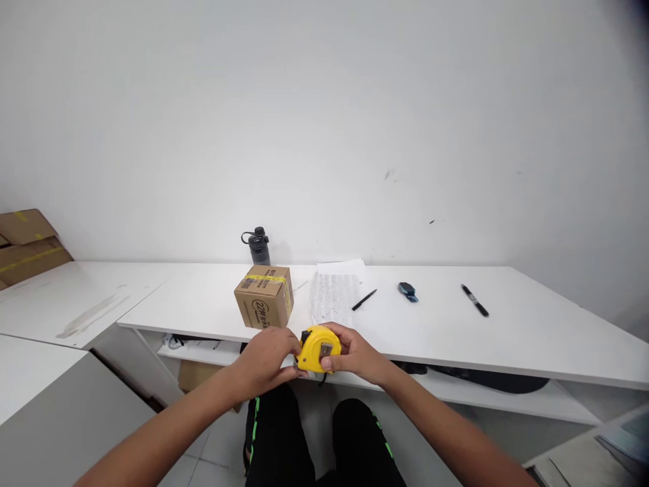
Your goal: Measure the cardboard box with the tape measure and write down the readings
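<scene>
A yellow tape measure [315, 346] with a black lock button and a metal belt clip is held up just in front of the desk's front edge. Around its right side wrap the fingers of my right hand [351, 352], the thumb pressing near the clip. At the left side, by the tape's mouth, my left hand [271, 355] is closed, finger and thumb pinching there; the tape's tip is mostly hidden by them. Behind my left hand a taped cardboard box [263, 297] stands on the desk. Beyond the tape measure lie printed sheets of paper [334, 294].
On the white desk [436, 338] lie a black pen [364, 299], a dark watch-like item [407, 291] and a black marker [475, 300]. A dark bottle [259, 247] stands behind the box. Larger cartons [33, 243] sit far left. Under the desktop runs a shelf [512, 396].
</scene>
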### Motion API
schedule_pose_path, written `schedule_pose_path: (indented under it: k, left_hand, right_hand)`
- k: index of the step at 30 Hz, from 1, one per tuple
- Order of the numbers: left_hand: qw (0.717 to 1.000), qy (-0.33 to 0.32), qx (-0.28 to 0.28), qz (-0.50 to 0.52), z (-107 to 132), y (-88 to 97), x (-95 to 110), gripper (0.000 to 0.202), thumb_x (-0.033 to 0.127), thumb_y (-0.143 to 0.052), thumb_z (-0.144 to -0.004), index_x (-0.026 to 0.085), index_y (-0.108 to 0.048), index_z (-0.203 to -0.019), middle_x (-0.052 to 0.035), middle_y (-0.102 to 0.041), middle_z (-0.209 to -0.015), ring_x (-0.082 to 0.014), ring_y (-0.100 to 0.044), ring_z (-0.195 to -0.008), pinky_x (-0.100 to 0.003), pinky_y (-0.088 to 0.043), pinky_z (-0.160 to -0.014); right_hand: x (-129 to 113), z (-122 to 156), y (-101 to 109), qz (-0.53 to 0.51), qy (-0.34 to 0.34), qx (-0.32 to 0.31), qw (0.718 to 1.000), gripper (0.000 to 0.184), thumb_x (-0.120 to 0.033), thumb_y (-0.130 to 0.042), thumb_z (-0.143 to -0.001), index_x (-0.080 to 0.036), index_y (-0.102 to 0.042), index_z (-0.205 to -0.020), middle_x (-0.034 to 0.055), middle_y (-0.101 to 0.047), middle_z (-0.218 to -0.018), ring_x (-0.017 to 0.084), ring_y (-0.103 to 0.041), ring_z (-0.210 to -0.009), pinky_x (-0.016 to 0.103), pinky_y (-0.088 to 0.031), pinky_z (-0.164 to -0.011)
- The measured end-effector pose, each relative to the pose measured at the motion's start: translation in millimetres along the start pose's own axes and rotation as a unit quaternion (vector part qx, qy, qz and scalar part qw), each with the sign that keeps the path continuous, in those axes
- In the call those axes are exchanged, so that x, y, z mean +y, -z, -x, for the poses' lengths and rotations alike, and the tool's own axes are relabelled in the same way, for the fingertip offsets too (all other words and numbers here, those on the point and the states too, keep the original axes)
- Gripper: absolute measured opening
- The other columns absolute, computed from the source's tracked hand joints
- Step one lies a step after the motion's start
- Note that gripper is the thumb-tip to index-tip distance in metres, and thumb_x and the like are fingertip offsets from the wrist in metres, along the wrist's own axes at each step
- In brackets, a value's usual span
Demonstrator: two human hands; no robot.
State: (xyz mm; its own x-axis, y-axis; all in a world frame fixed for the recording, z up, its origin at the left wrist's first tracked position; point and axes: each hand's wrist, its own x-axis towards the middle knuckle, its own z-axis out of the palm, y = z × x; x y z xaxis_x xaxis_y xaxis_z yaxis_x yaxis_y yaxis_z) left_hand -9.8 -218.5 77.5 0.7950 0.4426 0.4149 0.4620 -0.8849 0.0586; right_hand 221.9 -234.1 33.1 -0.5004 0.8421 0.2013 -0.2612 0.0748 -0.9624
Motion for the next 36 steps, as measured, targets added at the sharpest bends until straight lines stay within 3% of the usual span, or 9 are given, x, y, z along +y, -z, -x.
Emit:
schedule_pose_path:
  k: [6, 10, 14, 17, 20, 22, 25, 29, 36]
  left_hand:
    - [0.980, 0.116, 0.038, 0.156, 8.8, -13.6, 5.6, 0.063, 0.050, -0.071, -0.072, 0.024, -0.044, -0.123, -0.0071, -0.057, -0.115, -0.0198, -0.058, -0.095, -0.036, -0.046, -0.085]
    - [0.915, 0.234, 0.075, 0.320, 17.7, -26.9, 7.9, 0.080, 0.047, -0.076, -0.067, 0.028, -0.038, -0.135, -0.0102, -0.046, -0.136, -0.0241, -0.051, -0.115, -0.039, -0.043, -0.098]
    - [0.831, 0.271, 0.134, 0.467, 31.1, -56.6, 4.8, 0.077, 0.055, -0.075, -0.064, 0.022, -0.048, -0.128, -0.0119, -0.055, -0.125, -0.0267, -0.054, -0.112, -0.038, -0.045, -0.095]
    - [0.765, 0.312, 0.176, 0.535, 39.6, -84.7, 5.0, 0.070, 0.058, -0.075, -0.062, 0.019, -0.054, -0.117, -0.0104, -0.062, -0.108, -0.0249, -0.060, -0.098, -0.036, -0.050, -0.084]
    - [0.694, 0.353, 0.199, 0.594, 41.7, -107.6, 7.5, 0.068, 0.056, -0.078, -0.058, 0.019, -0.057, -0.111, -0.0090, -0.063, -0.103, -0.0233, -0.061, -0.091, -0.033, -0.051, -0.078]
    - [0.646, 0.364, 0.213, 0.636, 37.4, -116.0, 8.4, 0.067, 0.053, -0.079, -0.059, 0.021, -0.055, -0.113, -0.0085, -0.063, -0.102, -0.0217, -0.061, -0.089, -0.032, -0.050, -0.076]
    - [0.615, 0.353, 0.212, 0.672, 18.9, -117.2, 4.7, 0.067, 0.048, -0.079, -0.062, 0.021, -0.051, -0.117, -0.0099, -0.064, -0.101, -0.0206, -0.062, -0.088, -0.031, -0.049, -0.076]
    - [0.675, 0.337, 0.182, 0.630, -30.0, -111.3, -13.9, 0.073, 0.047, -0.076, -0.066, 0.020, -0.043, -0.125, -0.0122, -0.061, -0.107, -0.0232, -0.061, -0.097, -0.034, -0.049, -0.081]
    - [0.935, 0.288, 0.104, 0.178, -137.3, -134.0, -65.4, 0.064, 0.038, -0.076, -0.066, 0.027, -0.049, -0.123, -0.0065, -0.050, -0.126, -0.0251, -0.052, -0.114, -0.036, -0.043, -0.092]
  right_hand:
    - [12.9, 0.6, -4.8, -0.008, -0.014, 0.057, 0.998, 0.051, -0.040, -0.079, -0.068, -0.020, -0.060, -0.111, 0.0001, -0.062, -0.086, 0.010, -0.054, -0.065, 0.019, -0.040, -0.050]
    - [35.3, -16.8, -21.3, -0.047, -0.029, 0.019, 0.998, 0.055, -0.055, -0.071, -0.072, -0.019, -0.060, -0.111, 0.0024, -0.061, -0.085, 0.010, -0.052, -0.061, 0.019, -0.039, -0.047]
    - [61.5, -27.1, -24.3, 0.032, -0.031, -0.013, 0.999, 0.060, -0.070, -0.047, -0.082, -0.018, -0.061, -0.110, 0.0037, -0.062, -0.078, 0.013, -0.054, -0.059, 0.027, -0.045, -0.055]
    - [58.0, -33.6, 22.9, 0.232, -0.005, 0.070, 0.970, 0.055, -0.065, -0.038, -0.089, -0.021, -0.065, -0.108, 0.0077, -0.066, -0.096, 0.019, -0.058, -0.075, 0.033, -0.048, -0.068]
    - [34.4, -42.7, 108.2, 0.451, -0.024, 0.259, 0.854, 0.047, -0.048, -0.031, -0.096, -0.025, -0.052, -0.130, 0.0110, -0.060, -0.118, 0.024, -0.059, -0.095, 0.036, -0.046, -0.076]
    - [19.7, -48.2, 163.2, 0.629, -0.127, 0.265, 0.719, 0.045, -0.031, -0.034, -0.095, -0.023, -0.045, -0.138, 0.0140, -0.061, -0.117, 0.026, -0.058, -0.099, 0.035, -0.043, -0.077]
    - [14.5, -56.3, 213.0, 0.661, -0.187, 0.235, 0.687, 0.032, -0.023, -0.047, -0.087, -0.016, -0.066, -0.112, 0.0172, -0.066, -0.102, 0.028, -0.062, -0.090, 0.035, -0.041, -0.073]
    - [31.3, -65.6, 223.8, 0.658, -0.175, 0.212, 0.701, 0.014, -0.023, -0.057, -0.083, -0.015, -0.068, -0.079, 0.0146, -0.069, -0.083, 0.027, -0.063, -0.084, 0.035, -0.040, -0.074]
    - [58.6, -56.5, 207.2, 0.569, -0.087, 0.357, 0.735, 0.035, -0.037, -0.028, -0.098, -0.018, -0.053, -0.112, 0.0078, -0.067, -0.082, 0.020, -0.062, -0.077, 0.028, -0.040, -0.068]
